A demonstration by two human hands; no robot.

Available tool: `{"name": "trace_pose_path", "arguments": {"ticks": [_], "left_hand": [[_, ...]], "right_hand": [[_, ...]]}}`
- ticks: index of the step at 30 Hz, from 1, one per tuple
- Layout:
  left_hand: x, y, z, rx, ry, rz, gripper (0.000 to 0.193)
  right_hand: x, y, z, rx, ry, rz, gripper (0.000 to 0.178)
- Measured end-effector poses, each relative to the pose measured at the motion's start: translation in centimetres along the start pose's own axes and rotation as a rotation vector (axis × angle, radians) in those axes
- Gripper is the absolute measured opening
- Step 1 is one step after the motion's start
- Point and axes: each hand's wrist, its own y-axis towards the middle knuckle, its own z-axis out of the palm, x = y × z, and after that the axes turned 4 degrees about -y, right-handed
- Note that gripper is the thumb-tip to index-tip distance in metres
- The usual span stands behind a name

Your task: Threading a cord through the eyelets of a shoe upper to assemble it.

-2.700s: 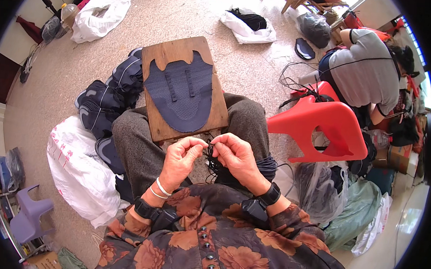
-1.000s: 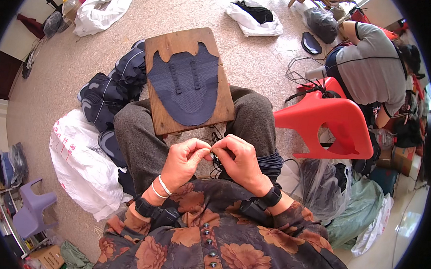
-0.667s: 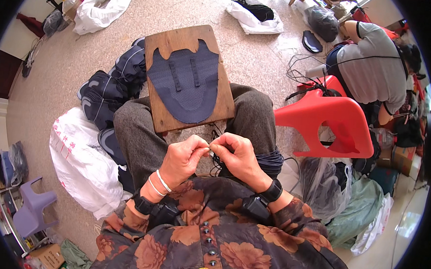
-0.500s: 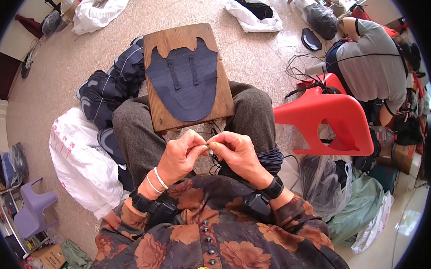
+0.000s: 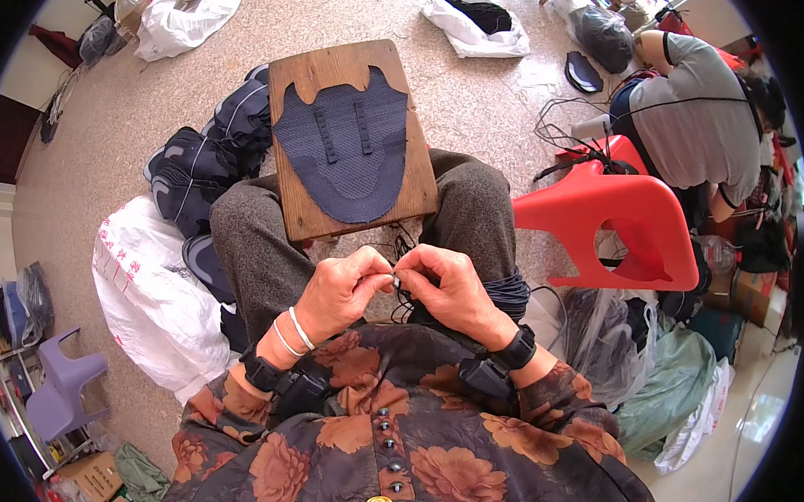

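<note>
My left hand (image 5: 341,289) and my right hand (image 5: 450,290) meet above my lap, fingertips almost touching. Each is closed in a pinch on something too small to make out. Thin black cords (image 5: 405,242) hang just behind the fingertips; whether they run into my fingers is unclear. A dark blue mesh shoe upper piece (image 5: 347,180), with two rows of loops, lies flat on the wooden board (image 5: 298,68) beyond my hands, between my knees. A coil of dark cord (image 5: 506,296) rests by my right thigh.
A red plastic stool (image 5: 604,203) lies tipped at right, near a bent-over person in a grey shirt (image 5: 700,112). Bundled dark shoe pieces (image 5: 192,181) and a white sack (image 5: 154,302) are at left. Plastic bags (image 5: 663,383) lie at right, and a purple stool (image 5: 63,383) stands lower left.
Both pinched hands have shifted slightly to the right, still close together. The shoe piece and board have hardly moved.
</note>
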Motion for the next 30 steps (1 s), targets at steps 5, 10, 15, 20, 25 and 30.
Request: {"name": "trace_pose_path", "arguments": {"ticks": [5, 10, 15, 20, 25, 30], "left_hand": [[0.0, -0.1, -0.1, 0.0, -0.013, -0.012, 0.005], [0.1, -0.1, -0.3, 0.029, 0.036, 0.002, 0.005], [-0.1, -0.1, -0.2, 0.007, 0.052, 0.017, 0.007], [-0.2, 0.1, -0.1, 0.048, 0.141, 0.055, 0.005], [-0.3, 0.1, 0.0, 0.044, 0.134, 0.082, 0.01], [-0.2, 0.2, -0.1, 0.043, 0.177, 0.076, 0.006]], "right_hand": [[-0.6, -0.4, 0.3, -0.061, 0.172, 0.058, 0.007], [-0.8, -0.5, 0.3, -0.052, 0.008, -0.021, 0.005], [0.3, -0.4, 0.2, -0.062, -0.008, -0.061, 0.005], [-0.4, -0.7, 0.4, -0.053, 0.015, -0.019, 0.005], [-0.5, -0.7, 0.8, -0.069, -0.001, -0.068, 0.005], [-0.3, -0.4, 1.1, -0.063, 0.059, -0.018, 0.005]]}}
